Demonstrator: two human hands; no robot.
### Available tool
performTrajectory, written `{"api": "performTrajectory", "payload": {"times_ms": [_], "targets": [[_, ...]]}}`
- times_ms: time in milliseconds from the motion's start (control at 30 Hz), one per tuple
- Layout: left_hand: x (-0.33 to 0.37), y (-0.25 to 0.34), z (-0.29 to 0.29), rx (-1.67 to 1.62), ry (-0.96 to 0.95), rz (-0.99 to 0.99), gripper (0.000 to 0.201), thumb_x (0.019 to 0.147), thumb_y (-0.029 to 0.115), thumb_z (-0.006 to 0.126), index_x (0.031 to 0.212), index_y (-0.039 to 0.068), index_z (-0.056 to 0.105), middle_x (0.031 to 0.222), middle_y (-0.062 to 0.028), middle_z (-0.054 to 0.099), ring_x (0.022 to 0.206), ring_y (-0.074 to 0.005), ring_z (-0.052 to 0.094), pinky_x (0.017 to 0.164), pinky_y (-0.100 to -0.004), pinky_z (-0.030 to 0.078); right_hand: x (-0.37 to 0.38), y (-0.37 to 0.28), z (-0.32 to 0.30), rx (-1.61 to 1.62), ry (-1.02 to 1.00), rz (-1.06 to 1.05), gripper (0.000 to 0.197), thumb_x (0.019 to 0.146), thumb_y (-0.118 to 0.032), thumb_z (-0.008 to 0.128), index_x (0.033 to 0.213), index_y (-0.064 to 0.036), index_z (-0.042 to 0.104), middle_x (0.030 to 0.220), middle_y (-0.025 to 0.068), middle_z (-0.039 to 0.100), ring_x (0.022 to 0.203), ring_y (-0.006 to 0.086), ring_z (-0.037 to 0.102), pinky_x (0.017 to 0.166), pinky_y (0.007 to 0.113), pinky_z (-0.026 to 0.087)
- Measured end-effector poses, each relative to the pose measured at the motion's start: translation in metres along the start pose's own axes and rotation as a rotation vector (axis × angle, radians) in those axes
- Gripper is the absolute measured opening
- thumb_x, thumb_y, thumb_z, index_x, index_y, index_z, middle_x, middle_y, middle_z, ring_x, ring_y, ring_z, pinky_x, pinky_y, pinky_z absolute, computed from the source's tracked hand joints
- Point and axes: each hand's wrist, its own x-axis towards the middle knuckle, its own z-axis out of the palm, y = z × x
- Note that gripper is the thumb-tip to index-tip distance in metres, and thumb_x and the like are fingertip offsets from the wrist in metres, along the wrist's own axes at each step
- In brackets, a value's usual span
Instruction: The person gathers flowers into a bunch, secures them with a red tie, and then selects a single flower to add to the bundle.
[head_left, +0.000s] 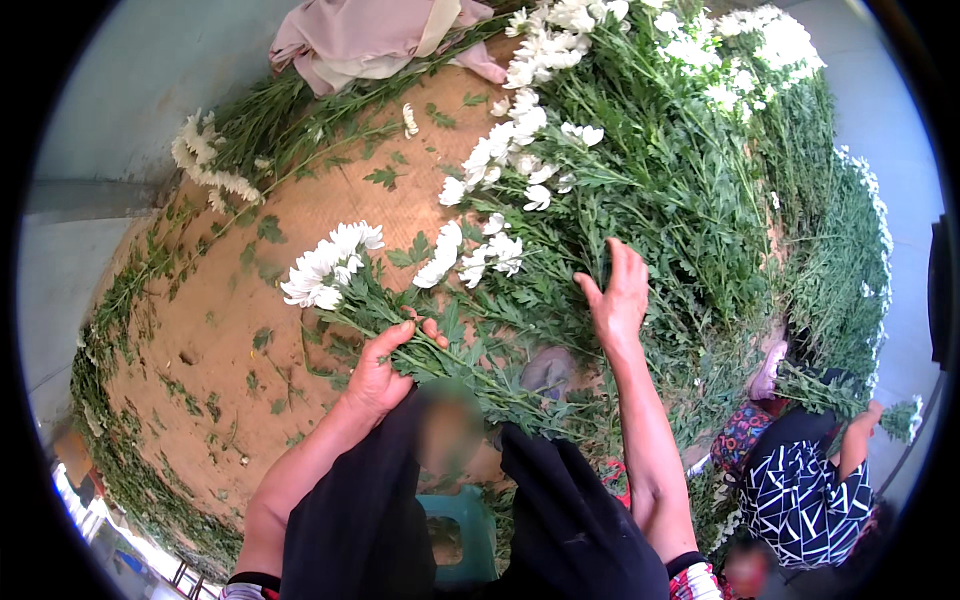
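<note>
My left hand (380, 368) is closed around the stems of a small bunch of white chrysanthemums (332, 266). Its blooms point up and to the left, while the leafy stems run down to the right across my lap. Reaching out over a big heap of cut chrysanthemums (650, 190), my right hand (618, 297) has its thumb and fingers apart and holds nothing. Green stems and leaves lie just beneath and around it. Several white flower heads (490, 262) at the heap's left edge are close to the bunch.
A pink cloth (350, 42) lies at the far side over more stems. Loose leaves litter the brown ground (200, 320). Below me is a green stool (470, 530). At lower right a co-worker in a black-and-white patterned top (805, 500) holds flowers. Stems line the left edge.
</note>
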Motion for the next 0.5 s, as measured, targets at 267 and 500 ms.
{"api": "performTrajectory", "payload": {"times_ms": [267, 500], "targets": [[0.004, 0.0, 0.005, -0.002, -0.054, -0.051, 0.024, 0.091, 0.017, 0.065, 0.113, 0.01, 0.057, 0.103, -0.012, 0.063, 0.099, -0.0326, 0.064, 0.089, -0.0479, 0.053, -0.019, -0.017, -0.041, 0.767, -0.534, 0.089, 0.031, 0.095, -0.008, 0.062, 0.125, -0.0024, 0.065, 0.076, 0.0015, 0.063, 0.066, 0.006, 0.052, 0.061, 0.024, 0.045], [0.008, -0.005, 0.004, -0.04, -0.182, -0.08, 0.031, 0.095, 0.017, 0.061, 0.123, 0.006, 0.056, 0.112, -0.0119, 0.065, 0.107, -0.0288, 0.064, 0.096, -0.0469, 0.052, -0.078, -0.072, -0.015, 0.887, -0.483, -0.094, 0.042, 0.085, 0.003, 0.066, 0.126, -0.005, 0.065, 0.102, 0.0164, 0.071, 0.087, 0.0249, 0.071, 0.077, 0.031, 0.055]]}}
